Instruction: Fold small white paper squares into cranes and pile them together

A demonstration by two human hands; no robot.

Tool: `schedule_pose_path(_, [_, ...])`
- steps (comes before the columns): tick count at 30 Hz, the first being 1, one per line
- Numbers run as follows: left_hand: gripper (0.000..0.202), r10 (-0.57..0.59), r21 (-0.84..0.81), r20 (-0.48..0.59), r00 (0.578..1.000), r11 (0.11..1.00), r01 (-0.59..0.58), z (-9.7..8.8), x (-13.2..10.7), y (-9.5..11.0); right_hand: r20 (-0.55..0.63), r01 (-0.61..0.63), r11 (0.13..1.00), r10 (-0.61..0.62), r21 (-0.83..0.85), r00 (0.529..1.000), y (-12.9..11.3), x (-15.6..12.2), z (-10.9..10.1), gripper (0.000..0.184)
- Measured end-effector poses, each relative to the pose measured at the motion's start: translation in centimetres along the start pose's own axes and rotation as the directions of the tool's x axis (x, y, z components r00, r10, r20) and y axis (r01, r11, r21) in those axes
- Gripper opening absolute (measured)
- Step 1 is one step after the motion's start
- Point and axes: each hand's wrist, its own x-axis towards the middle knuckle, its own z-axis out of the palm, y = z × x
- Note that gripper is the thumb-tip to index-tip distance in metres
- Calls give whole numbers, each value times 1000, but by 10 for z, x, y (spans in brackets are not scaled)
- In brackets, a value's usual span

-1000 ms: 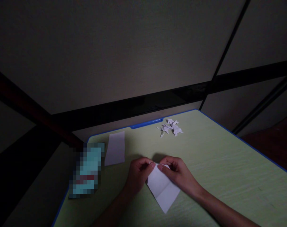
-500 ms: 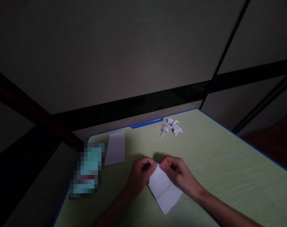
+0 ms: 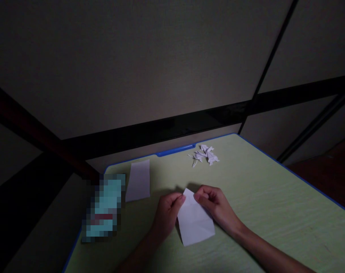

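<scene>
A white sheet of paper with faint creases is held between my two hands above the table, its pointed top corner sticking up between them. My left hand pinches its upper left edge, the thumb lying on the front. On the upper right edge, my right hand grips it between thumb and curled fingers. The fingers behind the paper are partly hidden.
Several folded white paper figures lie near the table's far edge. A white paper strip rests at the left, beside a blurred teal object. The light green table has a blue rim; panelled doors stand behind it.
The paper's lower end has gone from a point to a broad edge. Its top corner now shows above my thumbs, and my hands are slightly farther apart.
</scene>
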Motion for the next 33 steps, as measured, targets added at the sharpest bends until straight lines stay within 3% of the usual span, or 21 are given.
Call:
schedule_pose_path(5, [25,7,9,42,999,1000,-7,0,-1,0,64,49,996,-44,-73,997,0,-2,-1,26])
schedule_pose_path(11, [20,-13,-118,156,988,993,31,2,-4,-5,80,41,996,-35,-79,996,2,-3,-3,27])
schedule_pose_path(15, [25,-6,-145,13,1000,989,7,-1,-3,-3,99,11,1000,-10,-16,995,1,-4,-2,25])
schedule_pose_path(19, [22,-62,-264,-171,983,964,15,-6,1,0,123,21,996,-31,82,992,0,-1,-1,24])
schedule_pose_path(25, [22,-93,-369,-134,987,929,37,-6,3,-1,-141,95,946,-53,311,989,2,8,-5,32])
schedule_pose_path(30, [23,-96,-337,-87,992,939,62,-4,2,4,-156,52,944,0,326,988,-12,28,0,44])
schedule_pose_path(33, [21,-92,-327,-190,977,945,25,-6,4,4,-166,87,936,-31,342,986,-22,49,12,50])
